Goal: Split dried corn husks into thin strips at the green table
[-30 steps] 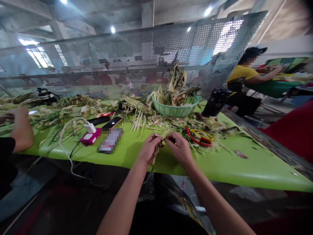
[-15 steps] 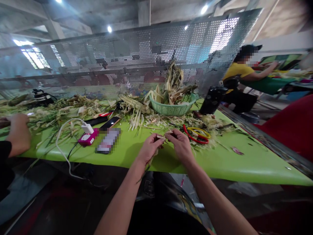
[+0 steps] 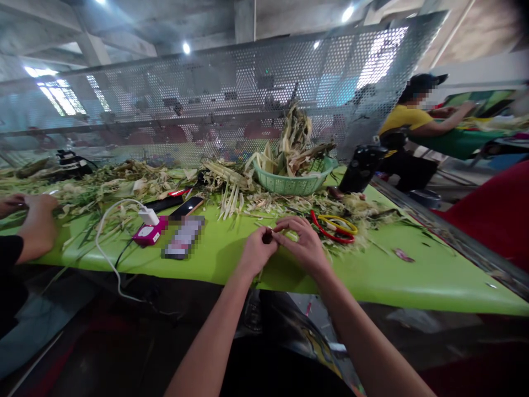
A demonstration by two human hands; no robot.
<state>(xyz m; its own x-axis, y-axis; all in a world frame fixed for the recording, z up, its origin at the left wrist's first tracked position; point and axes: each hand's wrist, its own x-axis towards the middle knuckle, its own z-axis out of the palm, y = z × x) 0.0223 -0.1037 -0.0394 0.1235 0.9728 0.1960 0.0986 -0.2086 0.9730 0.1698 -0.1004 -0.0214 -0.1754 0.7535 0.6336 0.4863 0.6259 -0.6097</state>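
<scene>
My left hand is closed, thumb and fingers pinched around a thin strip of corn husk; a narrow end shows below the palm. My right hand meets it fingertip to fingertip, bent over the same spot in a pinch. Most of the strip is hidden by the fingers. Both hands are just above the front of the green table. Right of my right hand lie a red cord loop and a yellow cord loop.
Behind my hands stands a green basket of dried husks, with a black bottle beside it. Phones and a pink power socket lie left. Husk scraps cover the back. A co-worker's hands are at far left.
My right hand's fingers have arched and shifted left over my left fingertips. Less of the husk strip shows below my left hand. The co-worker's hands at left have moved slightly right.
</scene>
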